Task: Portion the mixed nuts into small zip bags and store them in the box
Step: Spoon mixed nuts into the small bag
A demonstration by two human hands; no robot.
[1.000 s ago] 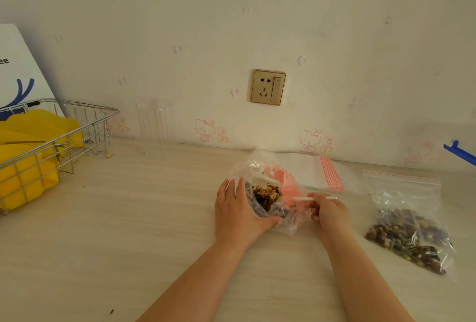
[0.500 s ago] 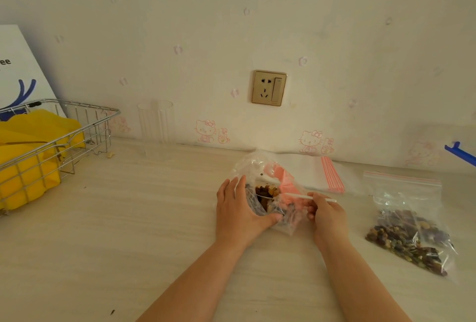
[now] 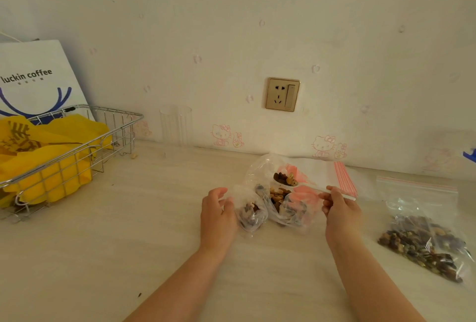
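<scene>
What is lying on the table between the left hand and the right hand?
In the head view, the small zip bag and the big nut bag lie between the left hand and the right hand.

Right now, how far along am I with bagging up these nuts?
One filled zip bag already lies on the table at your right. In hand: your right hand lifts a spoon of nuts from the big bag, while your left hand holds a small bag partly filled. Left: finishing and sealing it, more portions, and boxing. No box is identifiable in view.
</scene>
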